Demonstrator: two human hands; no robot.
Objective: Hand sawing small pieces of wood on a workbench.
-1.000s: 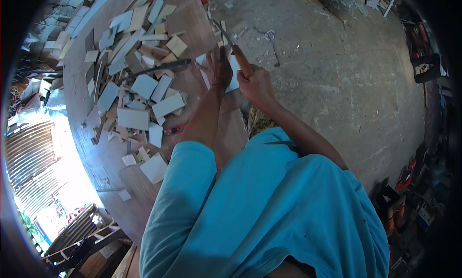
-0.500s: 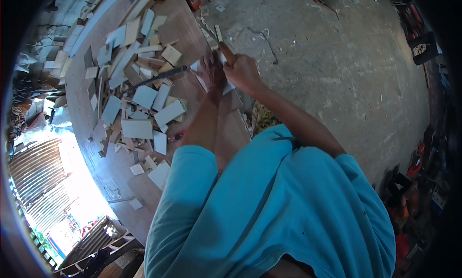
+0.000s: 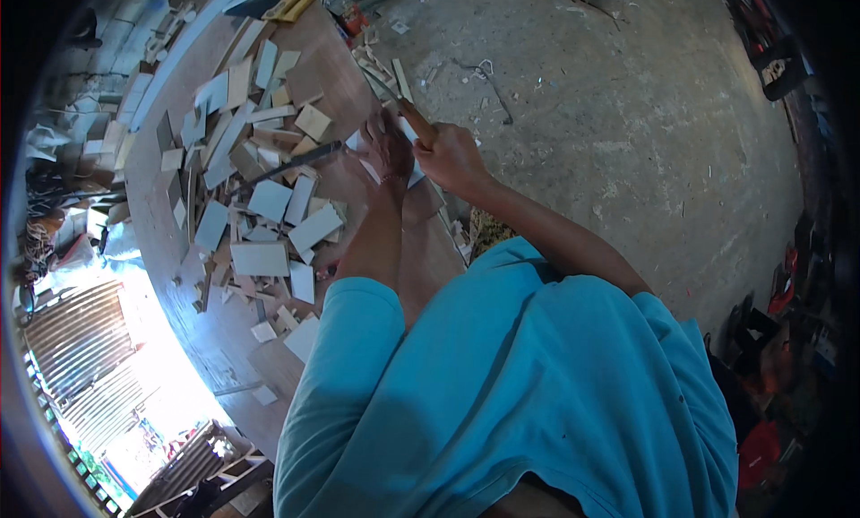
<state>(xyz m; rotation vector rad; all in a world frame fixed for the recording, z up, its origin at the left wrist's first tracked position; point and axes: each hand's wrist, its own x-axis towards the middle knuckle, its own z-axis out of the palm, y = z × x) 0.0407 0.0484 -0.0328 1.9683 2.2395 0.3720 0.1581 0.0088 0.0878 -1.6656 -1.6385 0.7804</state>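
My left hand [image 3: 387, 151] lies with its fingers spread over a white board [image 3: 357, 145] at the right edge of the wooden table [image 3: 428, 265], pressing it down. Parts of the board show on both sides of the hand. My right hand [image 3: 454, 161] is closed around the wooden handle of a curved blade [image 3: 417, 124], just past the table's edge and close to the left hand. The blade points up and to the left; whether it is toothed cannot be made out. Left of the board, a long dark bar [image 3: 291, 164] rests across the wood offcuts.
Many pale and white wood offcuts [image 3: 260, 259] are heaped over the table's left half. A yellow-handled tool [image 3: 291, 7] lies at its far end. Scraps and a bent wire [image 3: 488, 88] lie on the concrete floor [image 3: 609, 168]. Dark and red clutter [image 3: 761, 330] lines the right side.
The curved blade and my right hand have shifted slightly, the handle now angled a little more to the left. My left hand stays on the board. The whole view has tilted a little.
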